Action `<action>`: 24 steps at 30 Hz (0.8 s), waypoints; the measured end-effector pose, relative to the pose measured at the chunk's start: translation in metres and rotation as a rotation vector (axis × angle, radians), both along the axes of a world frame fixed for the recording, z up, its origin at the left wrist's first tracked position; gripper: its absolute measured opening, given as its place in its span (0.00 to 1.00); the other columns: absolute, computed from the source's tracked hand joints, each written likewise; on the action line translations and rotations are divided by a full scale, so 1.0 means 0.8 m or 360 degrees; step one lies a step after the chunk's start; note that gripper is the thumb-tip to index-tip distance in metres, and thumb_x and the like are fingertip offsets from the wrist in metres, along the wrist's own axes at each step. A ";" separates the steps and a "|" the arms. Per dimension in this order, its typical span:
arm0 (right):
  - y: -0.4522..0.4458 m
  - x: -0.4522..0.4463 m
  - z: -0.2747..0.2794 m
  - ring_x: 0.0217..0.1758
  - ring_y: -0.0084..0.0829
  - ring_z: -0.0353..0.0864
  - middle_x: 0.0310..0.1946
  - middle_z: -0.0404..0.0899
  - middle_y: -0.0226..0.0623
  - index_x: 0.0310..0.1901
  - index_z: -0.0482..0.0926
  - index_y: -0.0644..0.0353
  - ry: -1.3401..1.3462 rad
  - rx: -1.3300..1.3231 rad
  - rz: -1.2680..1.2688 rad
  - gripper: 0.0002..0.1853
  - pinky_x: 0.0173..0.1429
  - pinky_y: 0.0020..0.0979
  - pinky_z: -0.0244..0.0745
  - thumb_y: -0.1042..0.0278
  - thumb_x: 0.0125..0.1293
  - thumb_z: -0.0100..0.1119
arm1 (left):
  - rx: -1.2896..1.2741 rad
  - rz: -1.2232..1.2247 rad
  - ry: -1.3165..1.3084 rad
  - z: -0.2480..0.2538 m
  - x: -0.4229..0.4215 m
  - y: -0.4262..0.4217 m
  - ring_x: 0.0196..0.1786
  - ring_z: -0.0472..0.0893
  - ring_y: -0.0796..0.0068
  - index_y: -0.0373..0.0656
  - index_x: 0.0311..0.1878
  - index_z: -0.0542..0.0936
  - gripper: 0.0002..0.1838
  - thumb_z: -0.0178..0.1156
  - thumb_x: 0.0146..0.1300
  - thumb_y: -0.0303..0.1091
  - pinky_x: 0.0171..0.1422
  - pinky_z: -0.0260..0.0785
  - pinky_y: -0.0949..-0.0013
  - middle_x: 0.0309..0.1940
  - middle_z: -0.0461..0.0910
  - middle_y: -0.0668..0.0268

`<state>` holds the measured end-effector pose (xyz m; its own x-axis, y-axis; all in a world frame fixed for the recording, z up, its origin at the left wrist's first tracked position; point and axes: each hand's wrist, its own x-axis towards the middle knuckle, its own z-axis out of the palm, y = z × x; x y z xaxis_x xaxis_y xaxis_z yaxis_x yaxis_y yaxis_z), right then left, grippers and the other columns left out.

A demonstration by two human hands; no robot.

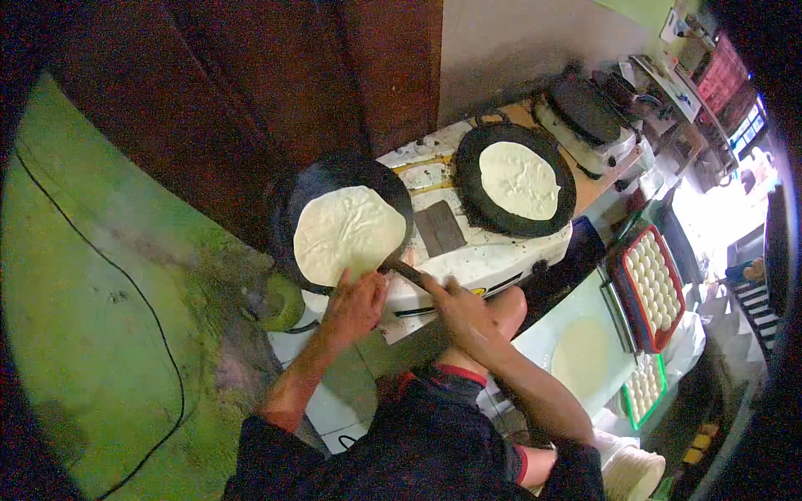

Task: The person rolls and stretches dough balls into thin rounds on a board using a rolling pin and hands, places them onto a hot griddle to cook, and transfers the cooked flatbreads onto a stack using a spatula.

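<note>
A round pale flatbread point(347, 236) lies in the dark pan point(288, 196) on the left side of the white stove point(501, 250). My left hand point(357, 309) is at the near rim of this pan, with a fingertip at the bread's lower edge; whether it pinches the bread is unclear. The fingers of my right hand point(458, 311) are closed around the pan's dark handle point(405, 270). On the right burner, a second dark pan point(470, 188) holds another flatbread point(520, 180).
A thin dough round point(582, 357) lies on a pale board point(535, 334) at the right. Beyond it are a red tray point(622, 288) and a green tray point(632, 413) of dough balls. Stacked flatbreads point(632, 478) stand at the lower right. A black cable point(150, 301) crosses the floor.
</note>
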<state>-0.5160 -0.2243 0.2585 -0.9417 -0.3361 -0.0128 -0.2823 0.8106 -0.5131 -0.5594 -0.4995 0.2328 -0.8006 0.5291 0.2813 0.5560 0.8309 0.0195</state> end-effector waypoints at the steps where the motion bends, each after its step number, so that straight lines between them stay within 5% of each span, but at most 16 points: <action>1: -0.042 -0.050 -0.049 0.46 0.56 0.84 0.50 0.77 0.54 0.70 0.68 0.43 0.0103 -0.0020 0.0070 0.26 0.48 0.50 0.82 0.71 0.71 0.48 | -0.0021 -0.0054 -0.0090 0.027 0.008 0.006 0.53 0.81 0.53 0.36 0.49 0.81 0.17 0.54 0.74 0.43 0.72 0.62 0.42 0.52 0.82 0.52; 4: -0.112 -0.119 -0.073 0.43 0.54 0.84 0.49 0.76 0.54 0.74 0.64 0.43 0.0259 -0.0110 0.0173 0.31 0.46 0.50 0.83 0.72 0.70 0.49 | 0.0440 0.0110 -0.0921 0.109 0.037 0.042 0.52 0.83 0.54 0.36 0.46 0.82 0.17 0.53 0.75 0.42 0.73 0.60 0.42 0.48 0.85 0.54; 8: -0.080 -0.083 -0.020 0.41 0.54 0.84 0.46 0.76 0.50 0.74 0.65 0.42 0.0302 -0.0246 0.0033 0.34 0.44 0.50 0.83 0.73 0.65 0.58 | 0.0924 -0.0036 -0.0958 0.113 0.071 0.068 0.53 0.84 0.53 0.37 0.50 0.84 0.17 0.56 0.73 0.41 0.69 0.67 0.49 0.48 0.86 0.53; 11: 0.027 0.048 0.012 0.40 0.52 0.84 0.44 0.78 0.48 0.73 0.67 0.42 0.0188 -0.0249 -0.0369 0.33 0.44 0.48 0.83 0.72 0.66 0.58 | 0.1072 -0.0345 -0.1102 0.104 0.079 0.131 0.54 0.84 0.51 0.36 0.51 0.84 0.16 0.58 0.72 0.38 0.62 0.75 0.56 0.51 0.85 0.51; 16: 0.179 0.355 0.028 0.40 0.48 0.83 0.43 0.81 0.44 0.73 0.68 0.47 0.0116 -0.0173 -0.1509 0.34 0.45 0.45 0.82 0.76 0.63 0.57 | 0.0839 -0.1048 -0.1744 0.062 0.135 0.312 0.50 0.86 0.56 0.36 0.51 0.84 0.14 0.58 0.73 0.36 0.58 0.76 0.60 0.49 0.86 0.51; 18: 0.202 0.466 0.070 0.38 0.44 0.82 0.37 0.80 0.48 0.66 0.74 0.60 0.0506 0.0532 -0.1634 0.27 0.45 0.41 0.78 0.84 0.64 0.54 | 0.0720 -0.1328 -0.2061 0.040 0.183 0.389 0.48 0.86 0.62 0.35 0.50 0.84 0.14 0.58 0.73 0.36 0.56 0.76 0.63 0.47 0.87 0.53; 20: 0.193 0.567 0.063 0.39 0.47 0.82 0.38 0.80 0.49 0.66 0.74 0.60 0.0451 0.0186 -0.2338 0.26 0.45 0.42 0.78 0.82 0.65 0.55 | 0.0620 -0.1644 -0.2360 0.018 0.242 0.473 0.48 0.86 0.68 0.34 0.49 0.84 0.14 0.58 0.74 0.37 0.55 0.76 0.66 0.44 0.87 0.57; 22: 0.168 0.648 0.065 0.40 0.47 0.82 0.42 0.82 0.50 0.68 0.73 0.57 0.0381 0.0279 -0.2781 0.25 0.47 0.41 0.78 0.77 0.70 0.54 | 0.0444 -0.1687 -0.2772 0.005 0.323 0.536 0.47 0.85 0.71 0.32 0.49 0.84 0.14 0.57 0.74 0.36 0.55 0.75 0.69 0.40 0.86 0.63; 24: 0.152 0.719 0.041 0.38 0.47 0.83 0.45 0.83 0.51 0.69 0.73 0.55 0.0262 0.0281 -0.3141 0.23 0.48 0.40 0.78 0.74 0.73 0.52 | 0.0223 -0.1362 -0.3201 0.010 0.415 0.588 0.48 0.84 0.67 0.32 0.53 0.81 0.16 0.56 0.75 0.37 0.54 0.76 0.67 0.45 0.85 0.59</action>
